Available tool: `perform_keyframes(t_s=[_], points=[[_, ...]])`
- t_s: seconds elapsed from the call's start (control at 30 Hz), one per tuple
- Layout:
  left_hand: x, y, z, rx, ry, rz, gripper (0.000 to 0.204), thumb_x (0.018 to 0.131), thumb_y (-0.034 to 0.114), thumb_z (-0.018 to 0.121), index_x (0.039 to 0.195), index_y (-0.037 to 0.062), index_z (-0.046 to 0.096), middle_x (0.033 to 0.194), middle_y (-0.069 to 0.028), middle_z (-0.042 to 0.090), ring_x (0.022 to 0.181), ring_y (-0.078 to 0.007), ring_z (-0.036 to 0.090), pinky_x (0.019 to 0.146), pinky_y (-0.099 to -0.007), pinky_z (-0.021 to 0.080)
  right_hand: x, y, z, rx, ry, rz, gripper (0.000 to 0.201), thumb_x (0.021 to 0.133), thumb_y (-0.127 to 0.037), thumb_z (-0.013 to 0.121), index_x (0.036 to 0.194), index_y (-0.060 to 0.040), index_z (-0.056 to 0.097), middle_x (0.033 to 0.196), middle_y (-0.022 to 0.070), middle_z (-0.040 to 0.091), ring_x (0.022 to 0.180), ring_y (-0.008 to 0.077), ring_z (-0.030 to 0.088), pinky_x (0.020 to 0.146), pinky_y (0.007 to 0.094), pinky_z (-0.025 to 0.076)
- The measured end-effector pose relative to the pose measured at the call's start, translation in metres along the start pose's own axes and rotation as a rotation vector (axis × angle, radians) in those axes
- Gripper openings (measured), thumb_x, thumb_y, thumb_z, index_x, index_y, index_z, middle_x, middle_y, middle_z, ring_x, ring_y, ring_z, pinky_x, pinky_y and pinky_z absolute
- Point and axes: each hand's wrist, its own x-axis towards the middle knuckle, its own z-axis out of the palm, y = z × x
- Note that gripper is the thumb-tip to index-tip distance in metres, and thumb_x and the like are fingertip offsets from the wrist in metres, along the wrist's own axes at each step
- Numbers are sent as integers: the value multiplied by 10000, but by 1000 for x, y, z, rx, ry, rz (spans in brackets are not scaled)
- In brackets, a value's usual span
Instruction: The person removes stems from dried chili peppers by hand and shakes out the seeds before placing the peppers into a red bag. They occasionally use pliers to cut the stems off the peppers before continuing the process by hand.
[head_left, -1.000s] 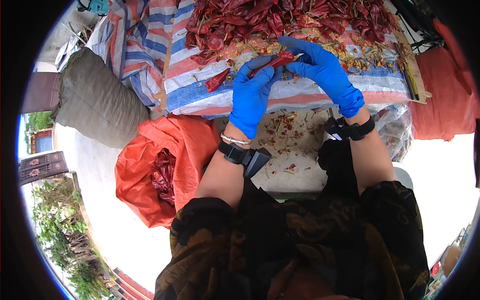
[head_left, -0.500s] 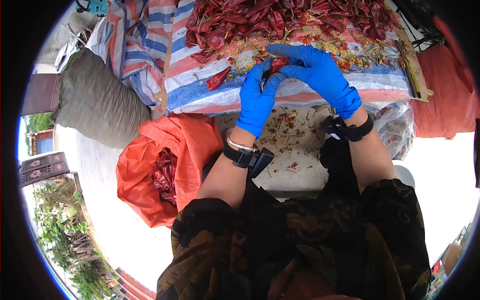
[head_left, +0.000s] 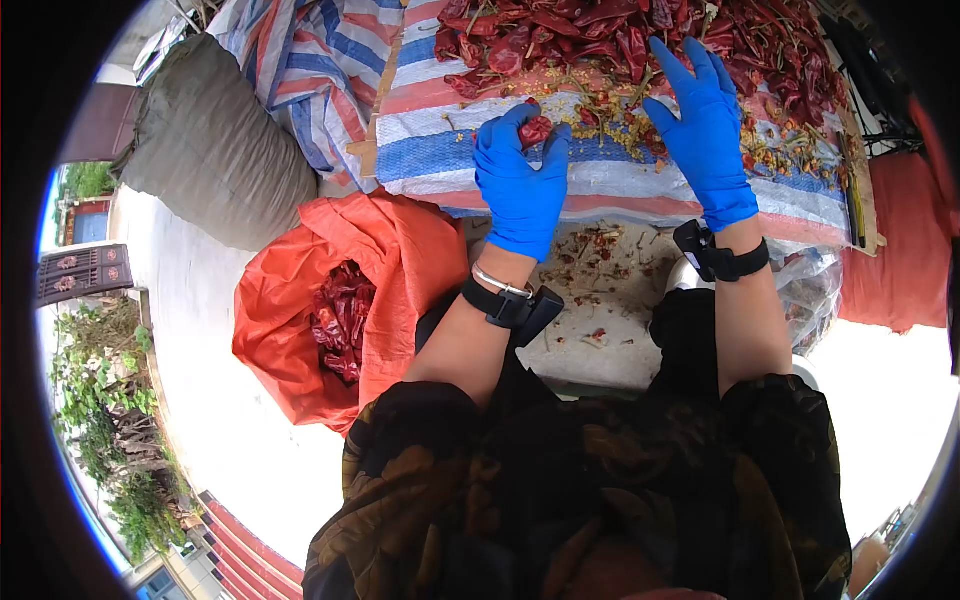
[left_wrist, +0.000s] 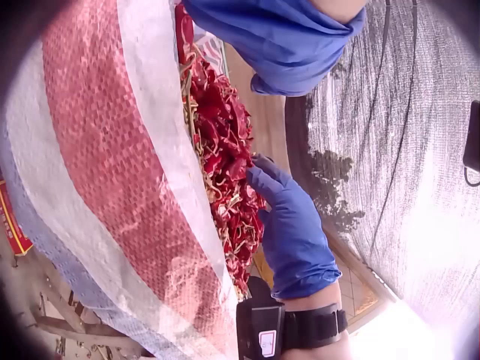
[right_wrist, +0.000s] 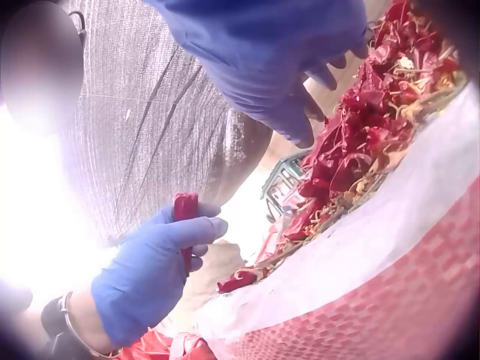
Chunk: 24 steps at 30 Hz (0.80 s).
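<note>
My blue-gloved left hand (head_left: pixel 520 195) grips a dried red chili pepper (head_left: pixel 536 130) between thumb and curled fingers, above the near edge of the striped sheet. The right wrist view shows the same chili (right_wrist: pixel 186 206) standing up out of the fist. To the right, my gloved right hand (head_left: pixel 705 140) reaches over the near side of the heap of dried chilies (head_left: pixel 575 30), fingers spread and nothing held. In the left wrist view its fingertips (left_wrist: pixel 262 171) are right at the heap. Part of the held chili is hidden by the left hand's fingers.
A red sack (head_left: pixel 270 300) with chilies inside stands open at my left, and a full grey-green sack (head_left: pixel 215 150) lies behind it. Yellow seeds and stems (head_left: pixel 620 125) litter the striped sheet (head_left: pixel 420 155). More scraps (head_left: pixel 600 270) cover the floor below. Red cloth (head_left: pixel 890 250) hangs at right.
My right hand has let go of the chili that both hands were handling and moved up and right to the heap, fingers spreading. The left hand keeps the chili. The head view has shifted slightly.
</note>
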Motion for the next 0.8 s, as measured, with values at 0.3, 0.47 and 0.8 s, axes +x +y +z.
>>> perform_keyframes(t_s=[0.3, 0.47, 0.8], points=[[24, -51, -42, 723, -228, 43, 330, 679, 165, 646, 981, 46, 584, 930, -174, 598, 893, -307, 567, 810, -390, 419, 0, -34, 33, 220, -149, -82, 346, 731, -210, 634, 1072, -167, 599, 1163, 122, 518, 1074, 329, 464, 892, 403, 393], [25, -47, -32, -72, 7, -336, 185, 765, 86, 598, 941, 32, 577, 847, -110, 625, 754, -195, 606, 676, -271, 458, 2, -27, 34, 189, -150, 10, 301, 732, -202, 631, 1029, -156, 622, 1145, 131, 528, 1051, 325, 478, 869, 400, 412], [19, -23, -17, -967, -112, -676, 309, 760, 30, 618, 1058, 54, 542, 842, -14, 570, 616, -89, 488, 543, -207, 390, 18, -44, 29, 86, -220, -1, 538, 719, -191, 651, 1225, -219, 469, 1315, 164, 359, 1192, 381, 346, 941, 440, 364]])
